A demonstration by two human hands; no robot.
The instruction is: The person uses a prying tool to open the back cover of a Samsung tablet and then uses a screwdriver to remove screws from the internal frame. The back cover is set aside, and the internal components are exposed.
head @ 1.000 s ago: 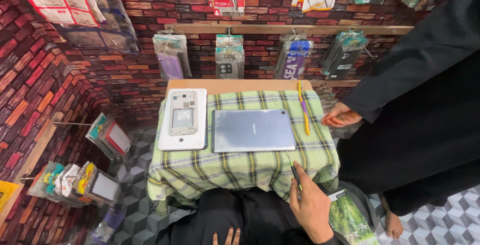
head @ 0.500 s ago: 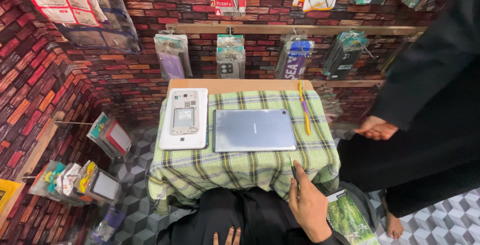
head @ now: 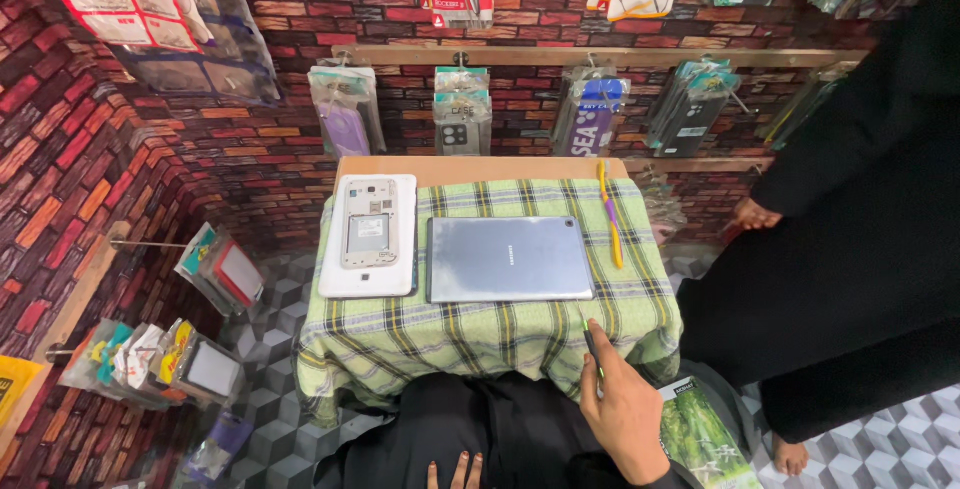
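A small table with a green plaid cloth (head: pixel 480 334) stands in front of me. On it lies a grey tablet (head: pixel 510 259), back side up. To its left is a white tablet (head: pixel 370 234) with its back off and its insides showing. A yellow and purple tool (head: pixel 610 214) lies along the cloth's right side. My right hand (head: pixel 625 409) rests at the table's front right edge and grips a thin dark tool (head: pixel 590 341) with a green tip. Only the fingertips of my left hand (head: pixel 455 471) show, lying spread on my dark clothing at the bottom edge.
Another person in black clothes (head: pixel 850 249) stands close to the table's right, one hand (head: pixel 755 215) beside it and a bare foot (head: pixel 790 454) on the tiled floor. Packaged phone cases (head: pixel 462 121) hang on the brick-pattern wall behind. More packets (head: pixel 170 359) hang at the left. A green booklet (head: pixel 705 439) lies by my right knee.
The other person's hand has drawn back from the table's right edge toward their body. My hands and the things on the table have stayed in place.
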